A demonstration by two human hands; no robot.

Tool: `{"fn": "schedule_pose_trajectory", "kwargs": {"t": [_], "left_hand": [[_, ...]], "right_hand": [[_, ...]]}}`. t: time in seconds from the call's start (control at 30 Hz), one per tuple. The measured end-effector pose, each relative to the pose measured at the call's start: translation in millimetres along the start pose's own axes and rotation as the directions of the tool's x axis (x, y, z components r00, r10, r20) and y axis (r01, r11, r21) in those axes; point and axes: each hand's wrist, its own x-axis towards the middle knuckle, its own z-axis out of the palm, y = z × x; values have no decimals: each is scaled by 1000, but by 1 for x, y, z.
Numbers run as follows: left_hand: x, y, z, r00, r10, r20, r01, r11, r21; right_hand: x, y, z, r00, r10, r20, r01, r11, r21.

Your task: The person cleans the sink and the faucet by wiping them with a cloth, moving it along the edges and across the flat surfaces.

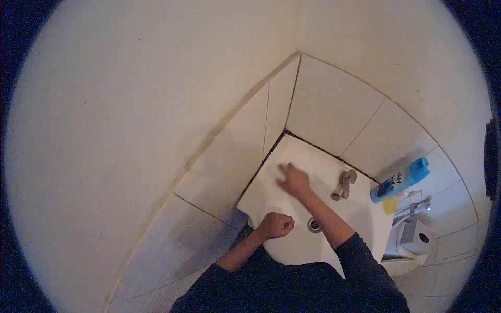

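Observation:
A white washbasin (297, 250) fills the corner in front of me. My right hand (295, 181) reaches across it to the left part of the back ledge, its fingers apart and slightly smeared by motion, low over the white surface. Nothing shows in it. Nearer my body, my left hand (276, 226) is closed in a fist above the left side of the bowl. I cannot tell whether the fist holds anything. Between the left fist and my right forearm lies the round drain (314, 225). A metal tap (344, 184) stands on the ledge to the right of my right hand.
At the ledge's right end is a blue spray can (400, 180), tilted in this view, with a yellow item (389, 205) beside it. Further right is a light box with a dark round hole (417, 237). Tiled walls (334, 99) enclose the basin's back and left edges.

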Motion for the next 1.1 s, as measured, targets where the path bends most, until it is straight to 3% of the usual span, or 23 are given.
{"fn": "schedule_pose_trajectory", "kwargs": {"t": [0.03,0.07,0.13,0.2,0.3,0.33,0.37,0.47,0.57,0.6,0.7,0.73,0.83,0.87,0.9,0.97,1.0,1.1], "left_hand": [[0,0,-1,999,7,37,-7,1000,16],[-1,1,-1,999,8,39,-8,1000,14],[-3,2,4,986,84,146,-100,989,106],[-6,1,7,987,98,124,-113,986,120],[-6,1,9,987,107,122,-125,981,147],[-5,1,6,987,85,139,-107,981,161],[-4,0,6,987,89,136,-111,981,162],[-7,-3,9,984,131,118,-146,981,127],[-6,1,8,977,149,149,-169,976,134],[-6,2,9,973,154,171,-181,971,156],[-7,1,11,970,168,175,-198,965,170],[-7,0,11,972,177,156,-203,964,170],[-8,-5,17,972,215,93,-227,963,148],[-8,-7,20,971,218,95,-230,962,147],[-7,-7,21,970,218,110,-234,959,163],[-8,-8,23,970,210,122,-229,957,178],[-8,-8,21,966,235,109,-250,954,164],[-7,-5,18,962,254,102,-268,949,164]], "right_hand": [[-4,-8,5,989,-144,17,144,989,-12],[-5,-5,3,990,-141,18,141,990,-13],[1,9,-5,998,-10,63,10,1000,-1],[14,8,-32,976,179,125,-183,983,20],[7,-2,-11,997,67,49,-66,997,-29],[1,-7,-18,987,1,162,-5,1000,22],[3,-3,-18,987,2,159,-5,1000,19],[16,23,-27,982,134,131,-142,989,50],[17,24,-7,989,138,44,-141,986,86],[11,17,-3,996,53,70,-61,991,121],[16,24,-1,990,85,115,-111,963,244],[20,28,-4,987,160,32,-163,960,229],[21,16,-4,968,250,39,-252,940,230],[15,6,-1,991,127,40,-133,971,198],[16,7,-2,991,129,38,-134,971,197],[17,9,-3,970,5,241,-78,952,296],[21,12,-3,969,1,245,-76,951,299],[38,21,-7,926,337,172,-377,856,353]]}}
